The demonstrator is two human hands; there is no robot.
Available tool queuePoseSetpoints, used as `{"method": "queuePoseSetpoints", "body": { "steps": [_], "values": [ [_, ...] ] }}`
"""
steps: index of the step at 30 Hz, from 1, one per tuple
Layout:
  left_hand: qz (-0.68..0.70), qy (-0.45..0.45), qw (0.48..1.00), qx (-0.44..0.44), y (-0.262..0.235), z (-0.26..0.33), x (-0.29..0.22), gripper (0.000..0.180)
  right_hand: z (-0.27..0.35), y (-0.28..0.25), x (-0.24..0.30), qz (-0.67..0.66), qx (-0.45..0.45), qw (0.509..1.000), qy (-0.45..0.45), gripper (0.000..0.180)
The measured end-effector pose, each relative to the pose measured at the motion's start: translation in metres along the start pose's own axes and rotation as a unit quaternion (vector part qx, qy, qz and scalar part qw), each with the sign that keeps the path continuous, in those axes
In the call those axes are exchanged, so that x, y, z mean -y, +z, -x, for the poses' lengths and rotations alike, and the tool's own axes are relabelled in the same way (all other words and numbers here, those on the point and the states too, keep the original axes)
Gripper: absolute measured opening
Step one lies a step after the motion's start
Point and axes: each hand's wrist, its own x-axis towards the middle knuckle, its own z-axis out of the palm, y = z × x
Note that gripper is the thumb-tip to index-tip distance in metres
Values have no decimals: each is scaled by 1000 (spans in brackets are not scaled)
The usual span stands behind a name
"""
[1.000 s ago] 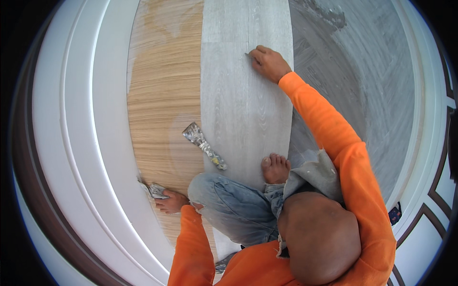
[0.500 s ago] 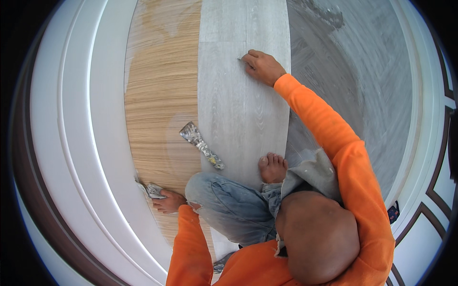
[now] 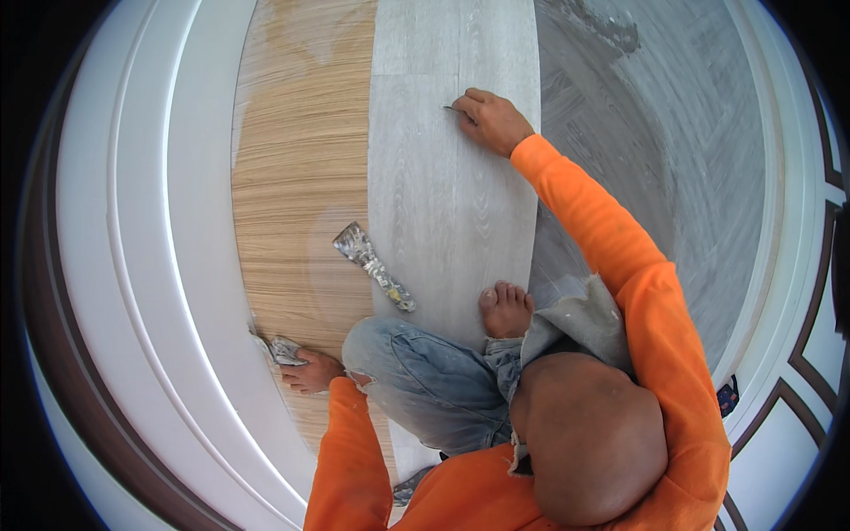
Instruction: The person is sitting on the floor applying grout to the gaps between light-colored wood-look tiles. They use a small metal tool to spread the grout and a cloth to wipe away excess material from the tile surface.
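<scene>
the right hand (image 3: pixel 492 119) is stretched out toward twelve o'clock, fingers pinched together on a thin dark blade or marker (image 3: pixel 452 109), too small to tell which, its tip touching the pale grey plank (image 3: pixel 447 203). the plank runs from twelve to six, down the middle of the floor. from where i stand, the step in hand looks like a line drawn or scored across the plank; i'd say it wants the tip kept pressed flat and pulled in one steady stroke, square to the plank's edges, with the bare foot (image 3: pixel 505 308) pinning the plank at its near end. the left hand (image 3: pixel 310 370), at eight o'clock, is closed on a grey rag or scrap (image 3: pixel 282 349) by the white wall trim (image 3: pixel 190 265). a putty knife (image 3: pixel 372 264) smeared with glue lies loose where the plank's left edge meets the tan glued floor (image 3: pixel 297 177).
</scene>
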Motion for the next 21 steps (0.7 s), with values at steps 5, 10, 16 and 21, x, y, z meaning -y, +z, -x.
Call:
{"method": "queuePoseSetpoints", "body": {
  "steps": [5, 10, 16, 21],
  "values": [
    [5, 7, 1000, 2, 7, 2, -3, 69, 2, -3, -7, 0, 0, 1000, -26, 28],
    [-8, -4, 1000, 5, 1, 1, -1, 70, -3, 0, -5, 1, -13, 1000, 0, 27],
    [-11, 1, 1000, 4, 2, -1, -2, 71, -3, -3, -6, 14, -7, 1000, 0, 25],
    [0, 11, 1000, -17, 3, 5, -3, 68, -2, -3, -6, 11, 0, 1000, -13, 25]
  ]
}}
